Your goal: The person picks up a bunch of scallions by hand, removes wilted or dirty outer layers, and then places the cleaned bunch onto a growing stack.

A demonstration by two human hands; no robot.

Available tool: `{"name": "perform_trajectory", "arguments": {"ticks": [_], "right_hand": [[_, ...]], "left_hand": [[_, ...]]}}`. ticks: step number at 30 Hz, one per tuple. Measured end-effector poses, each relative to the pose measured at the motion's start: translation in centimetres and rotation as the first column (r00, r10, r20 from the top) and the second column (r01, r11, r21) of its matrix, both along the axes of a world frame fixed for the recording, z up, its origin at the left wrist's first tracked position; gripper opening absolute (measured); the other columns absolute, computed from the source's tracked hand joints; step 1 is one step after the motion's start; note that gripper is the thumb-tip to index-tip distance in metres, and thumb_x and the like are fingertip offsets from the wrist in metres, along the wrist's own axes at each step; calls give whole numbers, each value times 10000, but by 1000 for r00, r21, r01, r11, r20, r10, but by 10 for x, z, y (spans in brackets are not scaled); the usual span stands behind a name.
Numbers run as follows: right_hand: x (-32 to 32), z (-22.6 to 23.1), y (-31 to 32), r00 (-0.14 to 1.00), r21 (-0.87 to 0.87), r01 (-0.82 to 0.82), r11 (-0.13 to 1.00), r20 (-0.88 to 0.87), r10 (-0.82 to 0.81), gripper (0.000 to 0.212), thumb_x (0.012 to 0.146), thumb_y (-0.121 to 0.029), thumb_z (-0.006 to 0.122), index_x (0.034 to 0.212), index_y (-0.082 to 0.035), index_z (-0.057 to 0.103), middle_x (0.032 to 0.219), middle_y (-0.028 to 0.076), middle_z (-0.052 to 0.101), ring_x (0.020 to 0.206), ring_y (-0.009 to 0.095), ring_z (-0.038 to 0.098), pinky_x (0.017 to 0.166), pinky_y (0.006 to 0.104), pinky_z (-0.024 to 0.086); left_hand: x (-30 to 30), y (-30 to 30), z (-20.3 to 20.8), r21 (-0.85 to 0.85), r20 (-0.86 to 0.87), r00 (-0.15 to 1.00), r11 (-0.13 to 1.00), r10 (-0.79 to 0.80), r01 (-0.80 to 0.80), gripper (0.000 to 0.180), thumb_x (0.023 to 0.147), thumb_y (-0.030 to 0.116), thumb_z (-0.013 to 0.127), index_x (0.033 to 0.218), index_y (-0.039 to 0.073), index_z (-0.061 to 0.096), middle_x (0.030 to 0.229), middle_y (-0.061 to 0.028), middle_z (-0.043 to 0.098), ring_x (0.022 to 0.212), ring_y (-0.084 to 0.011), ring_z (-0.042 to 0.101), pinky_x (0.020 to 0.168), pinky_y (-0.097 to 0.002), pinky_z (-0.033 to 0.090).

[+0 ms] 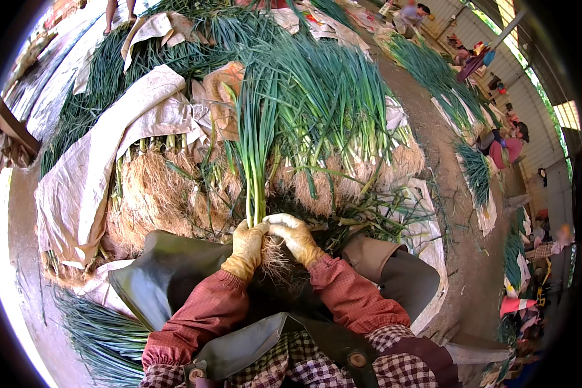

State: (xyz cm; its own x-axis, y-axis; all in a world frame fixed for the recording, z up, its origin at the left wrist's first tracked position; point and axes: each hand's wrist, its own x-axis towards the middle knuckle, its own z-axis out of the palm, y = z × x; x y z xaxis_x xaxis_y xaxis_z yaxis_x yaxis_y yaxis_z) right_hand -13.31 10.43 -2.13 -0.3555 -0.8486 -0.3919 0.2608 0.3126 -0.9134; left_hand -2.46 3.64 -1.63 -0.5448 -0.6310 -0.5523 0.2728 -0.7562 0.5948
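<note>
A bunch of green onions [256, 149] stands upright in front of me, long green leaves up, pale roots [275, 257] hanging below. My left hand [247, 244], in a dirty yellow glove, grips the stalks near their white base. My right hand [295, 235], gloved the same, wraps around the same base from the other side, touching the roots. Both forearms wear red checked sleeves and rest over a dark apron [174, 271] on my lap.
A large heap of green onions [330, 110] with matted roots lies just ahead, partly under beige sacking [110, 142]. More onions [103, 336] lie at lower left. Other people [507, 150] sit working at right beside further piles on the dirt floor.
</note>
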Motion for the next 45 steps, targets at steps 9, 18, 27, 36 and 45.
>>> {"name": "perform_trajectory", "arguments": {"ticks": [9,18,27,36,45], "right_hand": [[-26,46,2,936,-44,145,989,329,-122,158,814,-168,573,923,-53,571,724,25,588,434,46,424,343,186,268],[-127,-14,-10,504,56,327,943,-855,-124,757,760,-306,629,1309,-5,203,1114,188,480,824,195,564,555,275,502],[-6,9,-15,337,150,-390,908,-895,292,177,729,-173,587,829,-34,546,771,125,562,734,276,561,652,344,450],[-63,46,63,450,371,-819,437,-58,891,174,791,-214,555,795,-51,616,724,42,604,645,124,558,589,258,441],[-185,-19,23,396,541,38,840,-780,485,294,728,-318,623,811,-40,578,622,112,562,610,233,569,595,331,460]], "left_hand": [[7,7,29,-29,-266,937,974,-224,225,211,807,51,518,1000,-35,522,849,-115,596,680,-192,593,558,-286,512],[4,9,-7,-5,-83,966,969,-247,247,153,835,115,530,952,16,531,728,-35,545,592,-130,527,520,-238,457],[-9,-1,-35,238,-8,998,969,-60,60,347,838,423,498,773,87,555,587,-12,522,452,-144,479,398,-257,400],[-4,-6,-30,-58,396,913,990,-96,129,146,760,158,615,739,42,529,523,7,462,401,-96,409,344,-242,306],[-12,3,-7,66,177,966,982,-188,179,149,709,26,648,791,12,525,665,-84,587,449,-106,485,368,-231,392]]}}
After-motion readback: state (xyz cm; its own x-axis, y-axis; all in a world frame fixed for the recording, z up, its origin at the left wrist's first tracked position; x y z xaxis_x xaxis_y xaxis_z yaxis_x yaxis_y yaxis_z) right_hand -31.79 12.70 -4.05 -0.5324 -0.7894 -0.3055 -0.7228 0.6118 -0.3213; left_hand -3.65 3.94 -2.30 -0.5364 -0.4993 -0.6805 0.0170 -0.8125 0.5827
